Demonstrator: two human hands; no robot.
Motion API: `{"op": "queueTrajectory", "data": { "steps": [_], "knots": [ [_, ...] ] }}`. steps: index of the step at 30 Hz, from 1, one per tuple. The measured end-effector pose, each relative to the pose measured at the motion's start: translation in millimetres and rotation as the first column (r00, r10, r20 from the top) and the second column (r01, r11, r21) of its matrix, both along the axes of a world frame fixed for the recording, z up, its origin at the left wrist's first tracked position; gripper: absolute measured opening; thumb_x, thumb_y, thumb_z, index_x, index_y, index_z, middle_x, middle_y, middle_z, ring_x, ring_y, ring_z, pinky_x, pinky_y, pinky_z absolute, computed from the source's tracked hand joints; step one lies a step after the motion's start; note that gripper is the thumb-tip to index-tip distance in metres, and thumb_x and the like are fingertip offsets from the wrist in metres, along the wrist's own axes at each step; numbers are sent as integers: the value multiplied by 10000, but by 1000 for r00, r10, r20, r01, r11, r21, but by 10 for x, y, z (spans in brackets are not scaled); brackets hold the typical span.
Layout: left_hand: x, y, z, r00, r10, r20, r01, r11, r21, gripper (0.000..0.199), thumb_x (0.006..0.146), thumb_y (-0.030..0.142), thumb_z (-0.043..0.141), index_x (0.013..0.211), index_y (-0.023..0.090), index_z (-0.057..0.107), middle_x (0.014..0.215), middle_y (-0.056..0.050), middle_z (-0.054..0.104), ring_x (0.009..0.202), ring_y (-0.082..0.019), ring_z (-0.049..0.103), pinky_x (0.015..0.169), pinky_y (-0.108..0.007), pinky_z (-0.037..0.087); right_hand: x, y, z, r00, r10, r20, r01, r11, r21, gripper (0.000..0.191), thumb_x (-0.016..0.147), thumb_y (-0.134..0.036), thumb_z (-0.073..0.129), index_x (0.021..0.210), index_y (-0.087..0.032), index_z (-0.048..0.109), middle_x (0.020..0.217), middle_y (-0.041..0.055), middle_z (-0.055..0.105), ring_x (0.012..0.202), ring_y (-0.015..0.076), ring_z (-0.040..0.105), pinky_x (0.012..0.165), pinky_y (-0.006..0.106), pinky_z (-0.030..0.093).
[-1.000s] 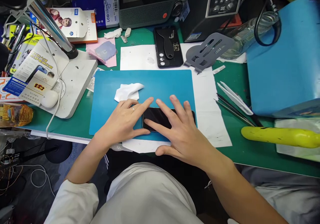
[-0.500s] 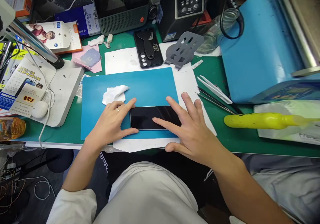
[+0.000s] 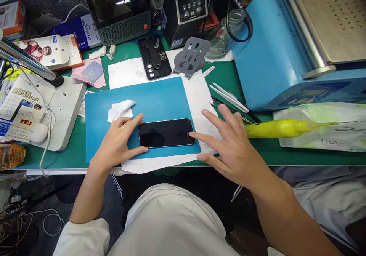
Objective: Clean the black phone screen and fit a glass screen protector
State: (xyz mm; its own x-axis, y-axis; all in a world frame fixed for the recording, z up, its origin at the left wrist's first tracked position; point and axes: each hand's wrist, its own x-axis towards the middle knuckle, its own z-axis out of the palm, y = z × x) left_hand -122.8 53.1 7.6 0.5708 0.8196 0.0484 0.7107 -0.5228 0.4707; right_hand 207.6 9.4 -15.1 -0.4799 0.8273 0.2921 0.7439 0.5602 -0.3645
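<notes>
A smartphone (image 3: 166,133) with a dark screen lies flat and sideways on a blue mat (image 3: 160,96). Around its left end, my left hand (image 3: 118,140) has the thumb at the near edge and the index finger at the far edge, steadying it. My right hand (image 3: 228,145) is open with fingers spread. Its index fingertip is at the right end of the screen; whether it presses the glass I cannot tell. Just beyond my left hand sits a crumpled white wipe (image 3: 121,110).
Behind the mat are a black phone case (image 3: 154,58) and a grey stand (image 3: 191,56). Tweezers (image 3: 228,96) and a yellow bottle (image 3: 277,129) lie to the right, before a blue machine (image 3: 265,58). A white lamp base (image 3: 67,107) stands left.
My right index finger has slid rightward along the screen to its right end. My left hand keeps its place at the phone's left end. The whole view has shifted.
</notes>
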Motion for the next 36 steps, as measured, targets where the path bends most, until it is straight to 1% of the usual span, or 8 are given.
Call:
{"op": "queueTrajectory", "data": {
  "steps": [3, 5, 9, 12, 24, 31, 34, 36],
  "knots": [
    [2, 10, 12, 1000, -4, -4, 4, 1000, 4, 981, 874, 444, 797, 1641, 321, 197, 1425, -67, 654, 1234, -311, 538, 1049, -491, 474, -186, 54, 85, 996, 31, -88, -27, 998, 53, 210, 998, -233, 600, 1144, -139, 718, 1448, 222, 572, 1453, 407, 457, 1175, 669, 384],
    [2, 17, 19, 1000, -6, -9, 6, 1000, 7, 980, 873, 459, 794, 1641, 328, 200, 1417, -68, 659, 1229, -313, 542, 1047, -492, 477, -374, 115, 147, 989, 72, -131, -63, 995, 76, 175, 975, -139, 595, 1087, -128, 728, 1350, 216, 625, 1378, 364, 539, 1144, 601, 460],
    [-11, 22, 9, 1000, -6, -4, 6, 1000, 19, 991, 863, 490, 798, 1641, 331, 204, 1404, -74, 664, 1220, -310, 550, 1048, -487, 478, -713, 248, 202, 992, 101, -82, -95, 993, 74, 218, 983, -107, 547, 1045, -152, 751, 1390, 190, 623, 1430, 380, 489, 1161, 643, 434],
    [-19, 14, -8, 1000, -5, 4, 5, 1000, 14, 994, 859, 505, 797, 1639, 328, 207, 1406, -74, 660, 1230, -308, 545, 1059, -488, 472, -797, 288, 184, 993, 110, -46, -108, 993, 55, 238, 998, -118, 525, 1044, -146, 757, 1449, 193, 589, 1485, 407, 416, 1180, 692, 379],
    [-11, 11, 16, 1000, -7, -1, 7, 1000, 5, 970, 867, 438, 807, 1632, 319, 223, 1416, -71, 656, 1237, -302, 528, 1051, -459, 466, -95, 130, 59, 982, -133, -133, 131, 991, -29, 233, 993, -165, 548, 982, -233, 771, 1429, 126, 600, 1519, 395, 368, 1208, 686, 343],
    [-18, 25, 29, 999, -23, -23, 24, 1000, 17, 932, 890, 524, 756, 1630, 325, 225, 1421, -84, 634, 1225, -304, 539, 1064, -477, 444, -19, 51, -118, 956, -192, -223, 194, 981, -14, 245, 998, -193, 538, 1067, -240, 768, 1367, 129, 637, 1430, 366, 496, 1147, 621, 454],
    [-10, 5, 60, 1000, 0, -10, 1, 995, 103, 735, 979, 497, 641, 1602, 299, 305, 1406, -106, 622, 1237, -305, 546, 1074, -483, 435, -38, 27, -158, 940, -217, -263, 229, 973, 15, 241, 999, -191, 542, 1092, -230, 761, 1334, 136, 657, 1364, 350, 560, 1116, 594, 488],
    [-10, 0, 84, 994, 105, -21, -98, 972, 213, 546, 1043, 385, 538, 1556, 267, 392, 1378, -121, 625, 1243, -305, 540, 1071, -482, 434, -42, 20, -172, 941, -218, -260, 229, 973, 13, 238, 1005, -199, 541, 1111, -225, 753, 1338, 142, 654, 1358, 346, 564, 1113, 586, 492]
  ]
}}
